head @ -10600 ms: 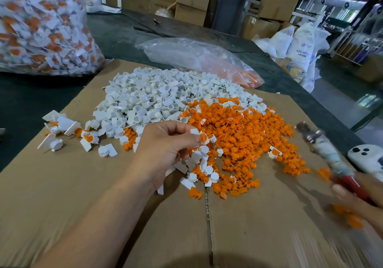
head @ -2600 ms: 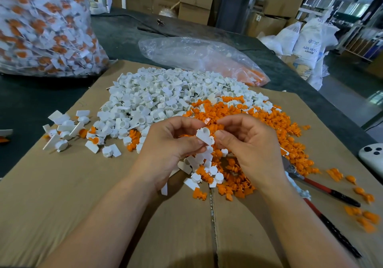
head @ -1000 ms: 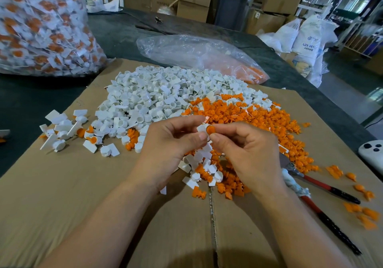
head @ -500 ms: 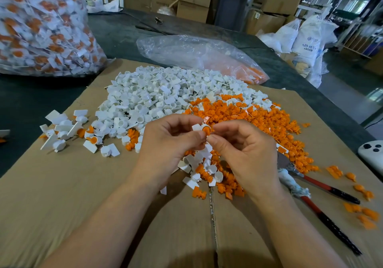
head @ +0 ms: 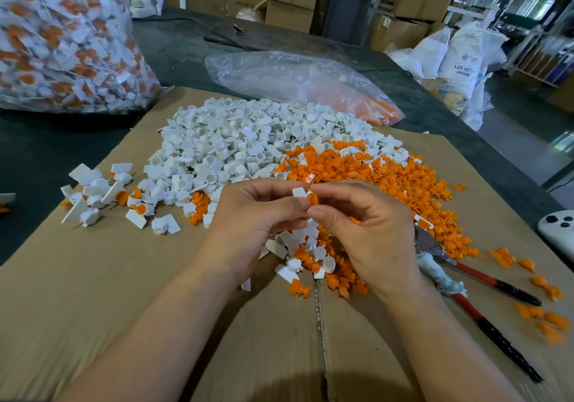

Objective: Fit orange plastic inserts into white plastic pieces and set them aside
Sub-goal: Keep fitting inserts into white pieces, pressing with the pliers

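Note:
My left hand (head: 251, 224) pinches a small white plastic piece (head: 299, 192) above the cardboard sheet (head: 93, 277). My right hand (head: 369, 233) pinches an orange insert (head: 312, 199) and holds it against that white piece. Behind the hands lie a big heap of white pieces (head: 236, 143) and a heap of orange inserts (head: 372, 174). A small group of fitted white-and-orange pieces (head: 102, 193) lies at the left of the cardboard.
Red-handled pliers (head: 484, 289) lie at the right, with loose orange inserts (head: 540, 311) beside them. A full bag of fitted pieces (head: 62, 38) stands back left. A clear plastic bag (head: 295, 81) lies behind the heaps. A white controller (head: 559, 227) sits at the right edge.
Both hands stayed together over the heap. The orange insert in my right hand has been brought against the white piece in my left hand, and the white piece has turned a little.

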Tool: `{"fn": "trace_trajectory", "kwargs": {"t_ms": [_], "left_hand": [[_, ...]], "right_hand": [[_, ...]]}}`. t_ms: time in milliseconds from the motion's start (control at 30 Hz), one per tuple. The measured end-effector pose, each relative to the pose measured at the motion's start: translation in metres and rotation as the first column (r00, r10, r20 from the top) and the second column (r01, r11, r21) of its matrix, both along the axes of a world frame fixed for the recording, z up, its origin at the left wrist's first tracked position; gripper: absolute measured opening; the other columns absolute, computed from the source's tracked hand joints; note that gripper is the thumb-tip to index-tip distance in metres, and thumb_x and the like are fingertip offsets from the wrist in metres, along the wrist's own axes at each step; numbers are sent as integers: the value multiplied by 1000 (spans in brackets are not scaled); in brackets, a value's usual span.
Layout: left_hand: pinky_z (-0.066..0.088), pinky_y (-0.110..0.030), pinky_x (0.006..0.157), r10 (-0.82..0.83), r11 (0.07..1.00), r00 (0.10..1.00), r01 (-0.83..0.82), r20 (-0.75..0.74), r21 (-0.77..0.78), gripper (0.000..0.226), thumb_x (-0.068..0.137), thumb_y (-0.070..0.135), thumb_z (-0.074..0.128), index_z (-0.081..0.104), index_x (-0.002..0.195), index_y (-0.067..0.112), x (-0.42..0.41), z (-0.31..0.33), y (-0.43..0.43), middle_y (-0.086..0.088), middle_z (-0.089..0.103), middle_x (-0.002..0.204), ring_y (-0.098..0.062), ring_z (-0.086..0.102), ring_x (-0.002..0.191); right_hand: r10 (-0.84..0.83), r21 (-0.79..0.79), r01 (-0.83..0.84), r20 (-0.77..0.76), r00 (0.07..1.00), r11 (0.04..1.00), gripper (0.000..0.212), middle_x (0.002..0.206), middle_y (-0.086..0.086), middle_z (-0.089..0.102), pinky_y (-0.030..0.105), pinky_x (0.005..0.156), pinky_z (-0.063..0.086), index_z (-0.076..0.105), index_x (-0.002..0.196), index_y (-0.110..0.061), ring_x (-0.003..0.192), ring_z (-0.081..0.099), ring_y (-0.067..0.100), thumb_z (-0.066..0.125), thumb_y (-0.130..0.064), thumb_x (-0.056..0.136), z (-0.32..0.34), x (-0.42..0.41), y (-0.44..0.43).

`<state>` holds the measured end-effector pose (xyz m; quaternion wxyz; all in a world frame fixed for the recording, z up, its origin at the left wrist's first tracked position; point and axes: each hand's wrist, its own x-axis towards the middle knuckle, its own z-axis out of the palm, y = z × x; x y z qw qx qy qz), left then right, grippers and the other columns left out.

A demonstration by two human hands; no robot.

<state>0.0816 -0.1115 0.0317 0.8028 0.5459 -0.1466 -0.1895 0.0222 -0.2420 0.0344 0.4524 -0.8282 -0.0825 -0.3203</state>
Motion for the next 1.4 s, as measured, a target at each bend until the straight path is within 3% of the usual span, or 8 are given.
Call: {"fn": "trace_trajectory", "kwargs": {"t_ms": [100,233,400,933,1067,1233,1400], "left_hand": [[52,-18,53,-14,999,1000,14,-4,29,12,59,3,70,75,64,12,0,1,0,-7,70,63,-14,64,56],[49,-16,46,14,998,1000,-13,-17,54,30,73,-12,62,74,58,10,0,2,-1,-3,67,55,-9,60,48],[46,-14,43,18,999,997,-16,-75,32,30,73,-13,61,73,56,9,1,3,-1,-6,65,53,-9,57,43],[43,-14,38,33,998,992,-25,-119,64,31,69,-12,64,67,49,11,3,2,-1,-7,62,51,-11,57,43],[43,-15,39,29,997,994,-21,-109,71,31,70,-13,64,66,50,12,2,3,0,-8,63,52,-11,57,44],[44,-15,39,28,997,994,-21,-102,68,30,70,-15,63,65,51,9,2,3,0,-9,62,52,-12,58,44],[44,-15,39,41,996,995,-34,-92,78,30,70,-15,64,64,51,9,2,3,-1,-8,61,50,-11,58,42]], "right_hand": [[0,-22,0,-9,1000,1000,28,84,-19,63,20,71,53,62,94,-38,81,63,3,69,-21,73,1,0,-1],[37,-31,-39,-58,998,999,31,89,-13,64,19,71,52,65,101,-27,80,63,5,71,-19,72,-1,0,-4],[50,-10,-51,-65,997,999,38,87,-20,65,18,71,52,62,97,-44,81,64,3,70,-16,73,-4,1,-4],[33,-8,-34,-100,994,999,38,86,-19,63,13,74,48,61,97,-34,84,62,-1,65,-1,79,-6,3,-6],[49,16,-48,-88,995,999,32,88,-14,64,20,74,53,62,97,-32,83,64,4,70,-12,74,-6,2,-4],[9,-46,-11,-53,999,999,30,89,-15,64,15,74,49,62,104,-23,84,63,2,66,-16,75,-6,3,-3],[-9,-60,6,-53,999,998,30,88,-18,63,20,74,51,61,102,-26,83,62,3,68,-19,74,-7,3,-4]]}}
